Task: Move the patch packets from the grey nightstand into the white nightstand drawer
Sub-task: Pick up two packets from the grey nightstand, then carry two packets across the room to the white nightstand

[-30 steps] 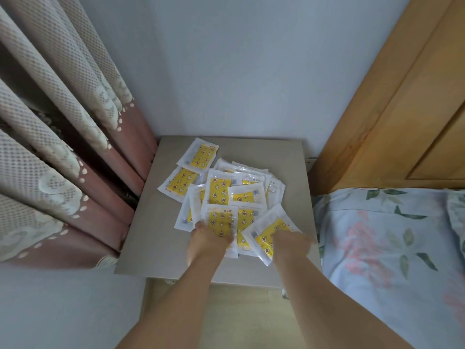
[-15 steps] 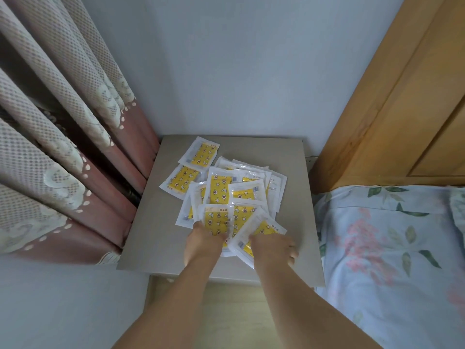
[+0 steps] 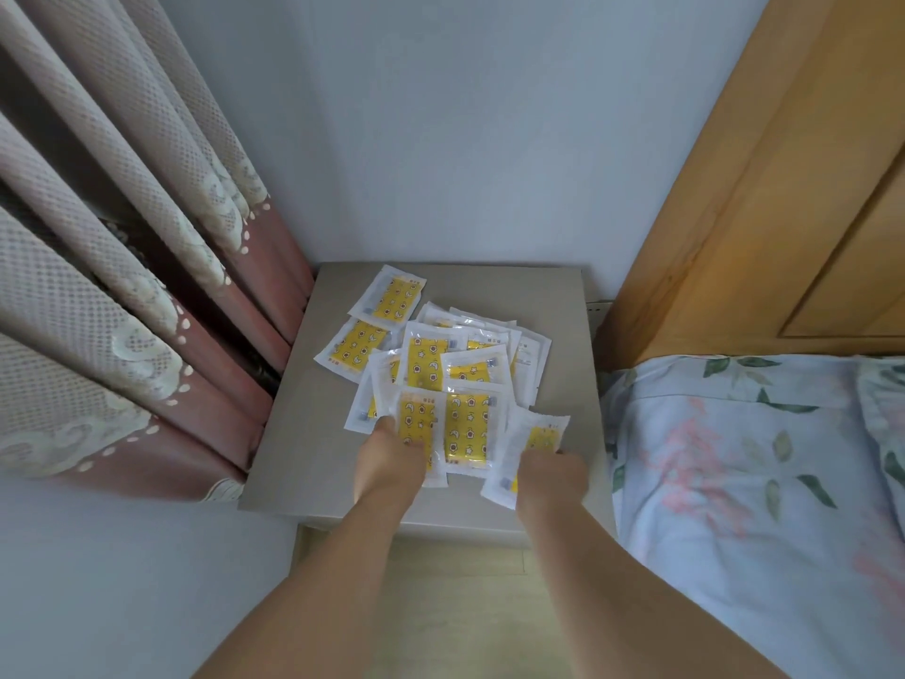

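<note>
Several white patch packets [image 3: 431, 365] with yellow printed centres lie in a loose overlapping pile on the grey nightstand [image 3: 558, 306]. My left hand [image 3: 389, 458] is closed on the near edge of a packet at the front of the pile. My right hand [image 3: 551, 475] grips a separate packet [image 3: 536, 443], tilted up off the front right of the nightstand top. Two packets lie apart at the back left of the pile. The white nightstand and its drawer are out of view.
Pink and beige curtains [image 3: 122, 311] hang close on the left. A wooden headboard [image 3: 783, 188] and a bed with floral bedding [image 3: 759, 472] lie to the right. Behind the nightstand is a white wall; wooden floor [image 3: 460, 605] shows below its front edge.
My right hand has carried its packet to the right, away from the pile, and tilted it up. My left hand stays on the front packet.
</note>
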